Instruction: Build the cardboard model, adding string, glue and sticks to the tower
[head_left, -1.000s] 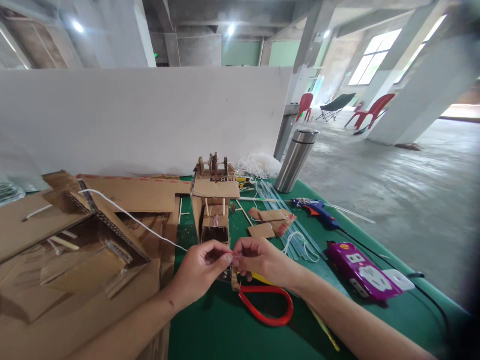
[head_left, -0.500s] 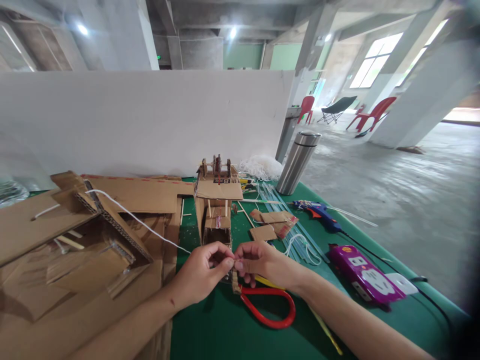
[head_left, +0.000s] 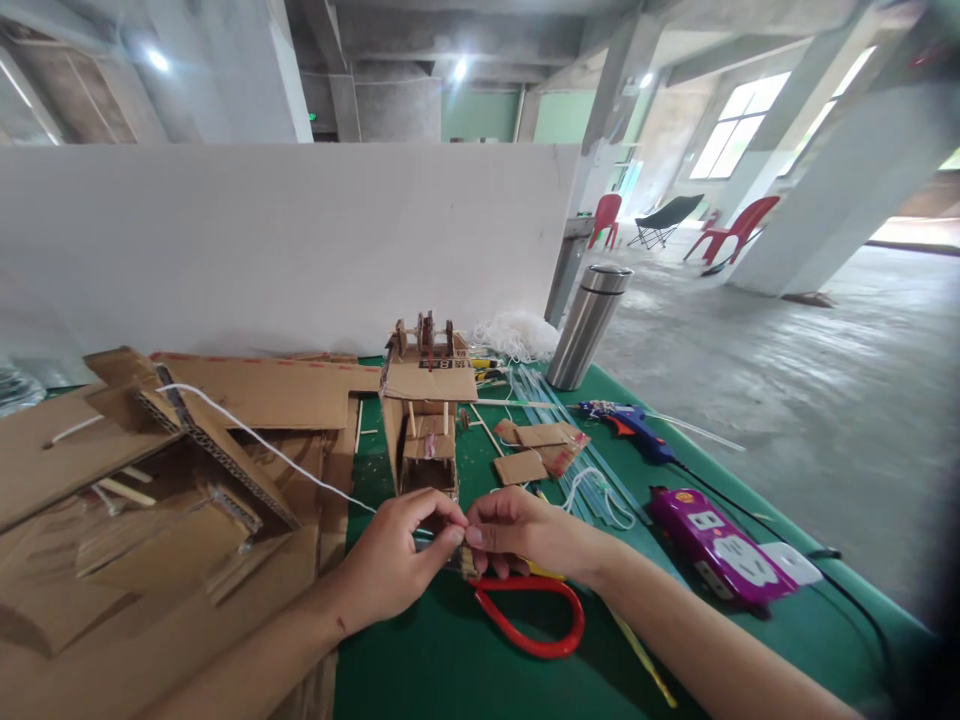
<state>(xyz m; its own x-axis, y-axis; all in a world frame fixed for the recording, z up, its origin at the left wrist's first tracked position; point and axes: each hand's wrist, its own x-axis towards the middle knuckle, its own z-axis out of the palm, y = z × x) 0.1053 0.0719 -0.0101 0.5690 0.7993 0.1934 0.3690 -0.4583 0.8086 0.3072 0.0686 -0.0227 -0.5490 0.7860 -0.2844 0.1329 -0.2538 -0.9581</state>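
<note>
My left hand and my right hand meet fingertip to fingertip over the green table. Both pinch the end of a white string that runs back left to a cardboard structure. A small cardboard piece sits right under the fingertips. Red-handled scissors lie just below my right hand. A small cardboard model with sticks stands just behind the hands.
Flat cardboard sheets cover the left. On the right lie a purple power strip, a blue glue gun, glue sticks, cardboard scraps and a steel flask. A white panel closes the back.
The hands stay pinched together on the string; they shifted slightly down and the view drifted a little. Nothing was let go.
</note>
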